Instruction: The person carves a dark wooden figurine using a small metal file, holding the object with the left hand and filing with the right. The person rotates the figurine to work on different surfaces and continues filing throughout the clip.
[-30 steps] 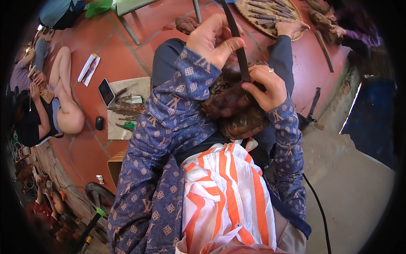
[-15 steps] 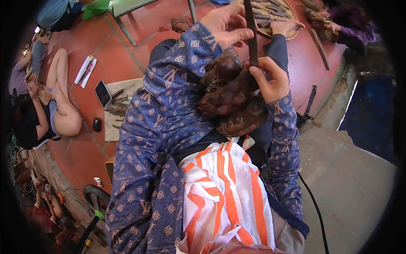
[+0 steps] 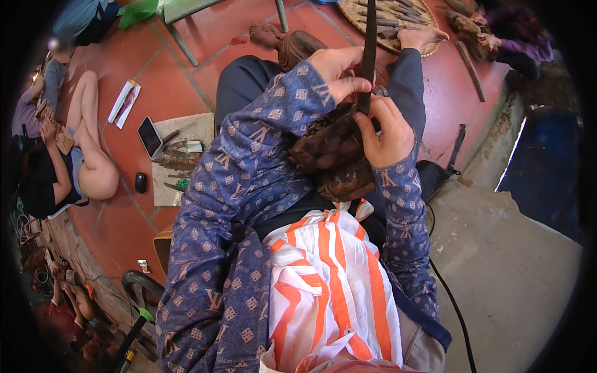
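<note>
A dark brown wooden carving (image 3: 323, 152) with rounded, lumpy forms rests in my lap. A long, narrow dark flat strip (image 3: 369, 43) stands over it; whether it is a file or an abrasive strip I cannot tell. My right hand (image 3: 388, 133) pinches the strip low down, with thumb and fingers close to the carving. Higher up, my left hand (image 3: 341, 71) is curled against the strip, its thumb at the edge and some fingertips hidden behind it. Both hands partly cover the carving's upper part.
A second carved figure (image 3: 295, 46) lies beyond my left knee. A round woven tray (image 3: 360, 18) holds several tools. Left are a mat (image 3: 165, 196) with tools, a tablet (image 3: 150, 138) and a black mouse-like object (image 3: 142, 183). Other people sit left and far right. A cable (image 3: 457, 304) runs at right.
Both hands have come lower and nearer the carving with the strip, the right one also shifting left. My left forearm has dropped, uncovering the second carved figure and my left knee.
</note>
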`<state>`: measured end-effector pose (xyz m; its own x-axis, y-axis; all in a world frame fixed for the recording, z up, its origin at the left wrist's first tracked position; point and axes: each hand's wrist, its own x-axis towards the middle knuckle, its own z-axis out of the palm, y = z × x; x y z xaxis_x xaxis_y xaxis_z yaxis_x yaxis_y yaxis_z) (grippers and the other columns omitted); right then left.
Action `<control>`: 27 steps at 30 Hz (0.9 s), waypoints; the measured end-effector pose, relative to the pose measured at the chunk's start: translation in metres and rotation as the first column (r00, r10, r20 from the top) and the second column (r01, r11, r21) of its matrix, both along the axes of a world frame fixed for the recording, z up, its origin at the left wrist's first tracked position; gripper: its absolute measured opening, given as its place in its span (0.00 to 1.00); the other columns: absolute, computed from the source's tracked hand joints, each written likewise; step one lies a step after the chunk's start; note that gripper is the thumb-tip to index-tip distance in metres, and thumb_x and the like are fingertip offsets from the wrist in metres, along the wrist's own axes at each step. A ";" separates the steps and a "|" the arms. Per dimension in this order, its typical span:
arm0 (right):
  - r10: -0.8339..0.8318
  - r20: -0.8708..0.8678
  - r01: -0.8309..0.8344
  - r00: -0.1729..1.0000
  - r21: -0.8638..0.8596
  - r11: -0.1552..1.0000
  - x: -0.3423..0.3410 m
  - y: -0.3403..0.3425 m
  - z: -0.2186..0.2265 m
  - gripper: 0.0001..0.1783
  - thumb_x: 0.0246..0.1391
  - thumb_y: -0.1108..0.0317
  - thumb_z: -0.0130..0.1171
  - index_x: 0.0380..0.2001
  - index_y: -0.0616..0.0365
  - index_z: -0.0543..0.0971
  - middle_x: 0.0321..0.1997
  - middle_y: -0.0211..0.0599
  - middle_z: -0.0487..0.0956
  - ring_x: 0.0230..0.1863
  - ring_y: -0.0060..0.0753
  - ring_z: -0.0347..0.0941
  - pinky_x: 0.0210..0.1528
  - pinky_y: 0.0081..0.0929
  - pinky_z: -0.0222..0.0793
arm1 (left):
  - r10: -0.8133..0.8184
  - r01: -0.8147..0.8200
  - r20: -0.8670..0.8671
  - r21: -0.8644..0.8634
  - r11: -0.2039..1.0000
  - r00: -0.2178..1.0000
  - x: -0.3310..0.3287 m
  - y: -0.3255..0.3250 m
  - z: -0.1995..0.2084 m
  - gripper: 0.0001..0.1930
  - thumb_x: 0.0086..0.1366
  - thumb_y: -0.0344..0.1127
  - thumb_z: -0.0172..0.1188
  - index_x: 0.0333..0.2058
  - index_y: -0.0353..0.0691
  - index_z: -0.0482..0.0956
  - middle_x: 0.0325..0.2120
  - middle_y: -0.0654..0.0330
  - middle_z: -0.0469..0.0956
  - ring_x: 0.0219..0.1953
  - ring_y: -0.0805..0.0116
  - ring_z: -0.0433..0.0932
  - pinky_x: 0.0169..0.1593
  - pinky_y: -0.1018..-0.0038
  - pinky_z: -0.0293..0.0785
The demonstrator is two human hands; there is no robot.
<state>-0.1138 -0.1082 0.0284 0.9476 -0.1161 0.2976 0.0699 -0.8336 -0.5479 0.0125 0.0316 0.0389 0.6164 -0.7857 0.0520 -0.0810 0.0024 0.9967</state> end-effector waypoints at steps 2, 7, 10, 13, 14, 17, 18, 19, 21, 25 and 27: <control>-0.063 -0.056 0.061 0.996 -0.027 0.998 0.006 -0.001 0.002 0.09 0.50 0.66 0.64 0.31 0.57 0.75 0.47 0.39 0.78 0.41 0.48 0.78 0.38 0.37 0.73 | 0.031 -0.031 0.090 0.000 1.000 0.995 0.006 -0.007 0.000 0.09 0.64 0.30 0.62 0.42 0.36 0.74 0.32 0.63 0.79 0.33 0.78 0.78 0.37 0.79 0.77; 0.019 0.063 -0.016 0.998 -0.043 0.999 0.001 0.000 -0.001 0.10 0.50 0.65 0.65 0.31 0.56 0.76 0.40 0.38 0.79 0.36 0.48 0.77 0.35 0.38 0.73 | -0.006 0.005 0.023 0.025 1.000 1.000 0.001 0.001 -0.002 0.09 0.64 0.26 0.60 0.43 0.35 0.74 0.32 0.63 0.79 0.32 0.77 0.78 0.37 0.79 0.78; -0.071 -0.056 0.067 0.996 -0.063 0.996 0.009 0.001 0.005 0.10 0.48 0.65 0.67 0.31 0.56 0.76 0.44 0.37 0.79 0.39 0.46 0.78 0.37 0.36 0.73 | 0.063 -0.064 0.081 0.003 0.998 0.995 0.006 -0.004 -0.004 0.11 0.63 0.26 0.61 0.44 0.36 0.75 0.32 0.63 0.79 0.33 0.77 0.78 0.37 0.78 0.78; 0.044 0.073 -0.039 0.996 -0.064 0.997 -0.001 0.000 0.001 0.10 0.48 0.65 0.67 0.30 0.56 0.77 0.42 0.37 0.79 0.37 0.46 0.78 0.35 0.36 0.73 | -0.020 0.021 0.061 -0.024 0.999 0.998 0.000 0.006 -0.005 0.10 0.63 0.26 0.61 0.43 0.36 0.75 0.31 0.64 0.80 0.32 0.77 0.78 0.36 0.79 0.78; 0.064 0.079 -0.057 0.995 -0.088 0.995 0.001 -0.001 0.002 0.10 0.48 0.65 0.67 0.30 0.56 0.77 0.42 0.36 0.79 0.36 0.45 0.78 0.34 0.36 0.72 | -0.004 0.004 0.027 0.002 1.000 1.000 0.000 0.008 -0.005 0.08 0.63 0.28 0.62 0.41 0.36 0.75 0.30 0.64 0.79 0.32 0.77 0.78 0.36 0.79 0.77; 0.033 0.050 -0.029 0.998 -0.084 0.996 0.003 0.003 0.003 0.10 0.48 0.65 0.67 0.31 0.55 0.78 0.42 0.37 0.79 0.36 0.45 0.78 0.35 0.36 0.73 | 0.021 -0.026 -0.091 -0.058 0.998 0.996 -0.001 0.008 -0.007 0.08 0.63 0.29 0.62 0.40 0.36 0.75 0.29 0.65 0.79 0.32 0.78 0.78 0.36 0.80 0.77; -0.012 0.058 0.017 0.998 -0.072 0.997 0.005 0.005 0.002 0.10 0.48 0.65 0.67 0.31 0.55 0.78 0.40 0.37 0.79 0.36 0.45 0.78 0.35 0.36 0.72 | 0.012 -0.019 -0.051 -0.141 0.990 0.999 0.002 0.005 -0.010 0.08 0.64 0.28 0.62 0.40 0.36 0.75 0.29 0.67 0.78 0.32 0.79 0.78 0.36 0.80 0.77; -0.024 0.053 0.028 0.998 -0.066 0.997 0.006 0.005 0.002 0.10 0.48 0.65 0.67 0.31 0.55 0.78 0.39 0.38 0.79 0.36 0.45 0.78 0.35 0.36 0.72 | 0.007 -0.011 -0.031 -0.136 0.991 0.999 0.005 0.003 -0.012 0.08 0.64 0.28 0.62 0.40 0.36 0.75 0.29 0.67 0.78 0.32 0.79 0.78 0.36 0.81 0.77; -0.050 0.047 0.052 0.998 -0.053 0.997 0.007 0.005 0.001 0.10 0.48 0.65 0.67 0.31 0.55 0.78 0.37 0.39 0.79 0.35 0.45 0.78 0.34 0.36 0.72 | -0.005 0.006 0.012 -0.124 0.992 1.000 0.008 0.001 -0.011 0.07 0.64 0.28 0.61 0.40 0.37 0.75 0.30 0.67 0.78 0.32 0.79 0.78 0.36 0.81 0.77; 0.108 0.160 -0.086 0.981 -0.136 0.987 0.004 -0.003 -0.004 0.09 0.49 0.65 0.66 0.31 0.56 0.77 0.32 0.40 0.78 0.34 0.47 0.77 0.34 0.37 0.71 | -0.033 0.030 -0.057 -0.040 0.999 0.998 0.002 0.009 -0.007 0.08 0.63 0.27 0.63 0.40 0.38 0.76 0.29 0.66 0.79 0.31 0.79 0.78 0.35 0.80 0.76; 0.075 0.154 -0.056 0.985 -0.120 0.991 0.005 -0.002 -0.005 0.10 0.49 0.64 0.65 0.30 0.56 0.77 0.31 0.42 0.77 0.36 0.48 0.78 0.34 0.37 0.71 | -0.048 0.040 -0.078 -0.101 0.994 0.996 0.007 0.003 -0.012 0.08 0.63 0.28 0.62 0.40 0.38 0.76 0.29 0.65 0.79 0.31 0.78 0.78 0.35 0.80 0.76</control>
<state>-0.1089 -0.1100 0.0239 0.8922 -0.0117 0.4515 0.2043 -0.8811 -0.4265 0.0193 0.0345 0.0272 0.5862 -0.8059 0.0826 0.0015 0.1030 0.9947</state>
